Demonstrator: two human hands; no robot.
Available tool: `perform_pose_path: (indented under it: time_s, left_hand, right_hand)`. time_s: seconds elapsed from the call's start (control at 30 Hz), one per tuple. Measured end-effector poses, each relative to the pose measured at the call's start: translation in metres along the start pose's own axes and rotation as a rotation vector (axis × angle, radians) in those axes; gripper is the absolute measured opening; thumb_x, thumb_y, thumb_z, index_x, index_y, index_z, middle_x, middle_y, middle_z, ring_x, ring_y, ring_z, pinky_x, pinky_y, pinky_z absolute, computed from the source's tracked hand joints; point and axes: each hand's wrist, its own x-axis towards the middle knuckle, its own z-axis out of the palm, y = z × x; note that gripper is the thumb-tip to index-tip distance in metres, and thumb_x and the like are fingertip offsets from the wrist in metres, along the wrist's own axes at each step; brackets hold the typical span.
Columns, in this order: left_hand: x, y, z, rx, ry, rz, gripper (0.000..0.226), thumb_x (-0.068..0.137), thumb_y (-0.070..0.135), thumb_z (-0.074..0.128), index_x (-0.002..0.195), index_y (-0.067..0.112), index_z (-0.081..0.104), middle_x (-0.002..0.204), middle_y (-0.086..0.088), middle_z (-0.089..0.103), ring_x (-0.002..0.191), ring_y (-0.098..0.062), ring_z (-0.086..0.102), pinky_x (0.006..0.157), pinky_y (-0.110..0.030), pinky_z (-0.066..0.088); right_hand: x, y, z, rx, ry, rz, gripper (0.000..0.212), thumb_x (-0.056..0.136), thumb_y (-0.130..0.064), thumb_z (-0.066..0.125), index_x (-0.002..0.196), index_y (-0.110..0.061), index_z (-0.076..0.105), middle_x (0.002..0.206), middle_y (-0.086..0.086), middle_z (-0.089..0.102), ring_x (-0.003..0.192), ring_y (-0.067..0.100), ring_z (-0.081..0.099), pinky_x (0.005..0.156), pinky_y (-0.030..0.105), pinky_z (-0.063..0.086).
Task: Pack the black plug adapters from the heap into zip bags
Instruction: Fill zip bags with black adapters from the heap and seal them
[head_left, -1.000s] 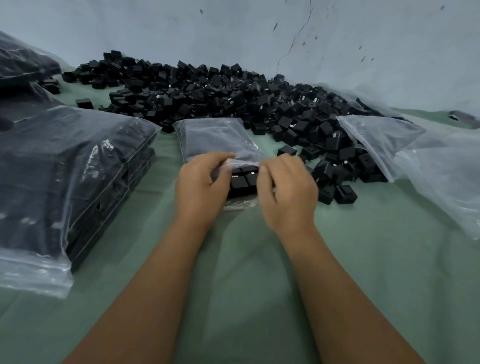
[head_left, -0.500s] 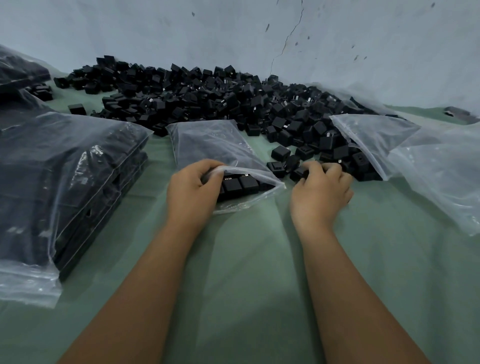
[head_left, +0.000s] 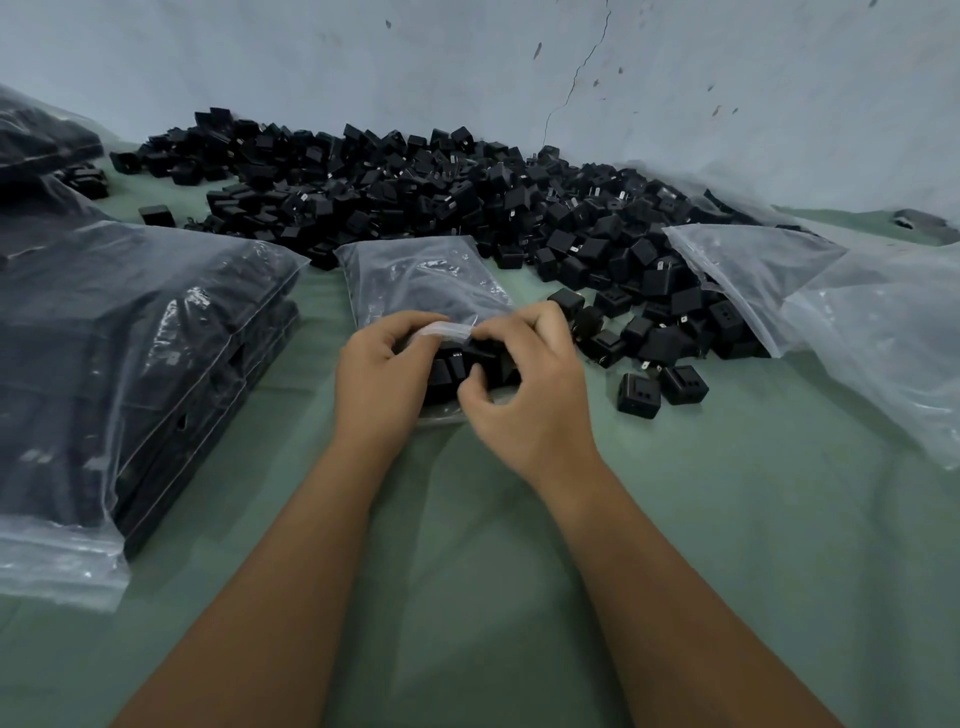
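While the left hand (head_left: 382, 382) pinches the bag (head_left: 415, 280) mouth, the right hand (head_left: 524, 384) grips adapters (head_left: 467, 364) there with curled fingers.

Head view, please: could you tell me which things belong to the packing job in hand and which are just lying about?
In the job:
- left hand, holding the bag mouth
- right hand, pushing adapters in
- zip bag
- heap of black adapters

Lying about:
- filled bags
- loose clear plastic bags
- green cloth

The right hand (head_left: 524, 384) hides the zip bag's (head_left: 415, 280) mouth and the adapters there.
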Motion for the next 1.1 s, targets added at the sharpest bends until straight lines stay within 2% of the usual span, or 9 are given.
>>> perform_pose_path:
  time_s: [0.13, 0.23, 0.37, 0.5, 0.6, 0.73, 0.87, 0.93, 1.1]
  left_hand:
    - [-0.001, 0.001, 0.000, -0.061, -0.004, -0.002, 0.017, 0.086, 0.015, 0.063, 0.088, 0.023, 0.078, 0.086, 0.006, 0.076, 0.087, -0.014, 0.071, 0.085, -0.041, 0.058]
    - [-0.001, 0.000, 0.001, -0.075, -0.010, 0.018, 0.018, 0.088, 0.015, 0.062, 0.087, 0.023, 0.078, 0.086, 0.006, 0.076, 0.087, -0.014, 0.071, 0.081, -0.034, 0.058]
    - [-0.001, -0.001, 0.001, -0.091, -0.014, 0.022, 0.021, 0.091, 0.012, 0.060, 0.088, 0.023, 0.077, 0.085, 0.006, 0.075, 0.084, -0.017, 0.071, 0.070, -0.020, 0.056]
    - [-0.001, 0.000, 0.002, -0.075, 0.001, 0.030, 0.021, 0.089, 0.011, 0.060, 0.085, 0.025, 0.076, 0.083, 0.009, 0.075, 0.082, -0.009, 0.070, 0.071, -0.018, 0.054]
    - [-0.001, 0.000, 0.002, -0.105, -0.003, 0.014, 0.021, 0.088, 0.009, 0.060, 0.086, 0.022, 0.077, 0.084, 0.006, 0.075, 0.083, -0.012, 0.071, 0.072, -0.022, 0.056]
    - [-0.001, 0.000, 0.002, -0.106, -0.005, 0.011, 0.016, 0.089, 0.011, 0.062, 0.090, 0.018, 0.077, 0.086, 0.003, 0.076, 0.087, -0.017, 0.071, 0.081, -0.033, 0.058]
    - [-0.002, 0.000, 0.003, -0.089, 0.012, 0.023, 0.016, 0.089, 0.012, 0.062, 0.092, 0.018, 0.077, 0.087, 0.004, 0.075, 0.088, -0.015, 0.070, 0.079, -0.028, 0.057]
    - [-0.002, 0.000, 0.003, -0.078, 0.011, 0.032, 0.016, 0.089, 0.012, 0.062, 0.092, 0.019, 0.076, 0.087, 0.006, 0.075, 0.087, -0.012, 0.070, 0.076, -0.024, 0.055]
    - [-0.001, 0.000, 0.002, -0.027, 0.035, 0.070, 0.018, 0.090, 0.012, 0.061, 0.092, 0.024, 0.075, 0.086, 0.012, 0.074, 0.086, -0.005, 0.068, 0.076, -0.018, 0.053]
  right_hand:
    - [0.000, 0.000, -0.002, -0.038, -0.096, -0.025, 0.037, 0.072, -0.002, 0.065, 0.109, -0.010, 0.065, 0.104, 0.001, 0.050, 0.090, 0.007, 0.052, 0.078, 0.015, 0.047]
    - [0.001, 0.001, -0.002, -0.134, -0.141, -0.052, 0.036, 0.073, -0.001, 0.066, 0.108, -0.011, 0.066, 0.104, 0.002, 0.055, 0.094, 0.012, 0.055, 0.075, 0.024, 0.051]
    - [0.002, 0.003, -0.001, -0.342, -0.140, -0.140, 0.033, 0.071, 0.002, 0.068, 0.099, -0.015, 0.072, 0.092, 0.002, 0.060, 0.088, 0.023, 0.055, 0.072, 0.033, 0.047]
    - [0.000, 0.003, -0.002, -0.395, -0.209, -0.055, 0.036, 0.074, -0.002, 0.064, 0.103, -0.021, 0.070, 0.085, 0.002, 0.058, 0.077, 0.025, 0.057, 0.059, 0.036, 0.050]
    - [0.000, 0.002, -0.002, -0.405, -0.239, -0.017, 0.031, 0.075, -0.005, 0.062, 0.102, -0.020, 0.068, 0.088, 0.001, 0.061, 0.078, 0.025, 0.059, 0.058, 0.036, 0.051]
    - [0.001, 0.001, -0.003, -0.425, -0.229, -0.025, 0.025, 0.074, 0.000, 0.058, 0.091, -0.012, 0.072, 0.087, 0.004, 0.069, 0.085, 0.028, 0.063, 0.069, 0.037, 0.052]
    - [-0.001, -0.010, 0.000, -0.580, -0.167, 0.004, 0.015, 0.075, -0.009, 0.055, 0.079, -0.008, 0.070, 0.080, 0.006, 0.070, 0.082, 0.028, 0.062, 0.083, 0.035, 0.045]
    - [-0.003, -0.019, 0.006, -0.613, -0.220, 0.078, 0.017, 0.081, -0.013, 0.052, 0.088, -0.008, 0.067, 0.089, 0.007, 0.068, 0.091, 0.028, 0.059, 0.091, 0.035, 0.039]
    - [-0.011, -0.028, 0.017, -0.670, -0.365, 0.199, 0.041, 0.092, -0.021, 0.038, 0.128, -0.005, 0.046, 0.127, 0.011, 0.052, 0.120, 0.027, 0.043, 0.108, 0.034, 0.025]
